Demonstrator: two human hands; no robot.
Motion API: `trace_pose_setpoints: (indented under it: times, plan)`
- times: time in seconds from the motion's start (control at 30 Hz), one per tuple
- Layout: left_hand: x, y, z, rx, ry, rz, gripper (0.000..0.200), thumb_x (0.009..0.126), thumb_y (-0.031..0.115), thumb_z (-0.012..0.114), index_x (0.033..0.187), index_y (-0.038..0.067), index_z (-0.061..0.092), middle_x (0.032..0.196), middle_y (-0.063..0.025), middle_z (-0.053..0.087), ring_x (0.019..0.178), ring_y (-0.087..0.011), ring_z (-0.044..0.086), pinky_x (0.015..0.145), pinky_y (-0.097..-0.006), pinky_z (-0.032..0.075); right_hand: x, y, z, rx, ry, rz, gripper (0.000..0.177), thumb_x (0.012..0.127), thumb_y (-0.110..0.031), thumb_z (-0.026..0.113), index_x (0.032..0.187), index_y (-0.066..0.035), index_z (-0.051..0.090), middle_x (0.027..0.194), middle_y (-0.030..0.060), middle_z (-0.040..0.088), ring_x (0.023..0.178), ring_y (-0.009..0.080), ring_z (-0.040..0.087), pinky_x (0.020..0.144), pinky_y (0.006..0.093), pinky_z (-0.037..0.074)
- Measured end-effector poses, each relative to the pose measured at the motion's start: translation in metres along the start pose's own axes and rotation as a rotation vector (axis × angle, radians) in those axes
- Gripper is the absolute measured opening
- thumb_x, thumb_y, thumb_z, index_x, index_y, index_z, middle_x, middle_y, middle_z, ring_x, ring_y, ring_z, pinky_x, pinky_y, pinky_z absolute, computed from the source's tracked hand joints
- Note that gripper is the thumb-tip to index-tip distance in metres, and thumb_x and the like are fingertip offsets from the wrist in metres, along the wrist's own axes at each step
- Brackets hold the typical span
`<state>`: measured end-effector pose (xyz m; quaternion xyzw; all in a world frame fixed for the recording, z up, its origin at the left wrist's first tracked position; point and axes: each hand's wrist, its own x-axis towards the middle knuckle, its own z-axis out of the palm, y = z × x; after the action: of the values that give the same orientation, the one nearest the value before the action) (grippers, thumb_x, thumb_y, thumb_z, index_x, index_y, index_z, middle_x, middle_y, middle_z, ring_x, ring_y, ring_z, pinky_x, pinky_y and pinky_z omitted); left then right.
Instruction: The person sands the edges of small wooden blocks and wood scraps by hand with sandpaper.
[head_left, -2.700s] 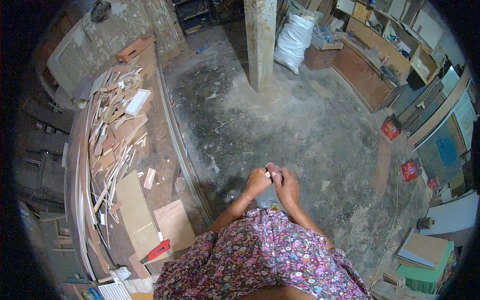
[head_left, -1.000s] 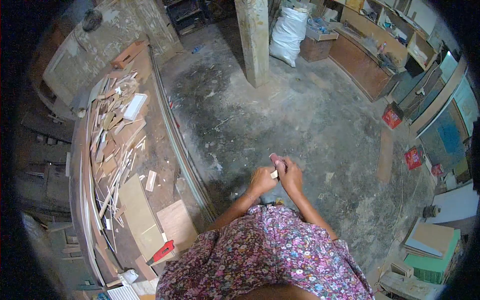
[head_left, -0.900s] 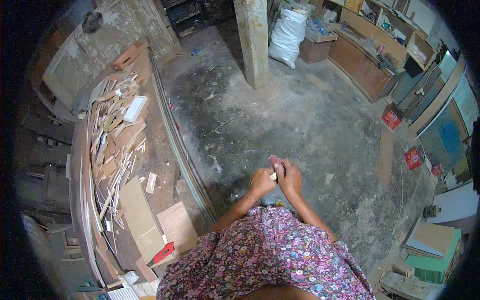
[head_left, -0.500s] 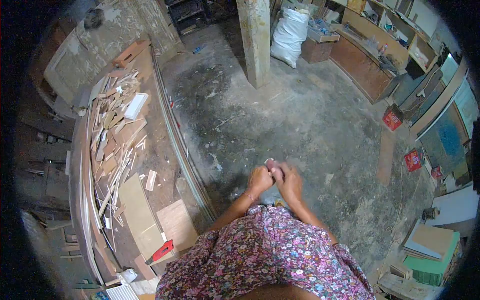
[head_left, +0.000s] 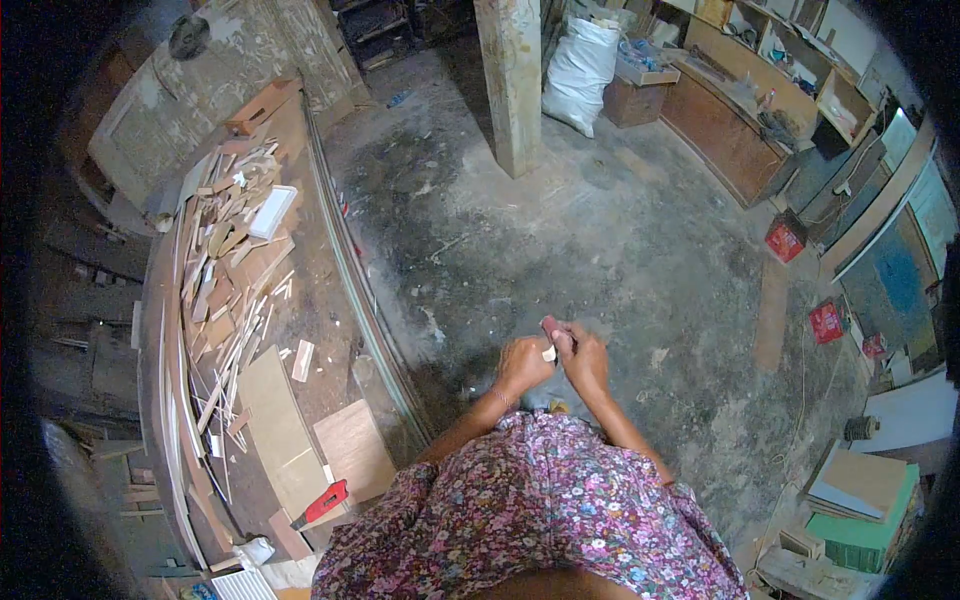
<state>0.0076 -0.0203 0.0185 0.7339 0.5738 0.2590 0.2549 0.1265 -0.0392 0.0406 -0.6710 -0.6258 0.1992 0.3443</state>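
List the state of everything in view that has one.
left hand: shut on small pale piece
right hand: shut on it too
small pale piece: held between both hands
red-handled tool: lying flat on workbench
white sack: upright, stuffed
wood offcuts: loosely piled

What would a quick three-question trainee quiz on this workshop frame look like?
1. Short answer: what do the left hand and the right hand pinch between them?
2. Multiple choice: the red-handled tool lies A) on the workbench; B) in the right hand; C) in the left hand.
3. True or false: both hands rest on the workbench.
Key: 1) a small pale piece; 2) A; 3) false, they are held in front of the body, off the bench.
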Motion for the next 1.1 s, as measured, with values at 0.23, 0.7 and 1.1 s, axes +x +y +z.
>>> trace_pose_setpoints:
  times: [0.23,0.7,1.1]
  plan:
    - [0.002,0.001,-0.007,0.050,-0.028,-0.049,0.022,0.070,0.023,0.059,0.065,0.002,0.061,0.069,-0.0210,0.060,0.067,-0.0397,0.058,0.060,-0.0476,0.046,-0.004,-0.012,-0.009,0.014,-0.013,-0.014,0.028,0.081,-0.033,0.057,0.095,-0.010,0.063,0.077,0.0192,0.057,0.073,0.0354,0.057,0.063,0.0428,0.044]
    - [0.004,-0.010,0.004,0.083,0.006,-0.039,0.027,0.070,0.028,0.059,0.062,0.002,0.061,0.066,-0.0223,0.059,0.063,-0.0401,0.058,0.058,-0.0487,0.045,0.002,-0.007,-0.005,-0.002,-0.030,-0.034,0.029,0.082,-0.035,0.053,0.096,-0.012,0.063,0.079,0.0207,0.062,0.079,0.0370,0.059,0.065,0.0445,0.046]
    - [0.004,0.001,-0.006,0.042,-0.004,-0.070,0.024,0.070,0.027,0.058,0.069,0.003,0.061,0.068,-0.0211,0.060,0.067,-0.0391,0.059,0.060,-0.0474,0.046,-0.007,-0.030,-0.017,-0.014,-0.050,-0.062,0.030,0.082,-0.037,0.054,0.096,-0.012,0.061,0.082,0.0243,0.058,0.072,0.0400,0.058,0.061,0.0474,0.046]
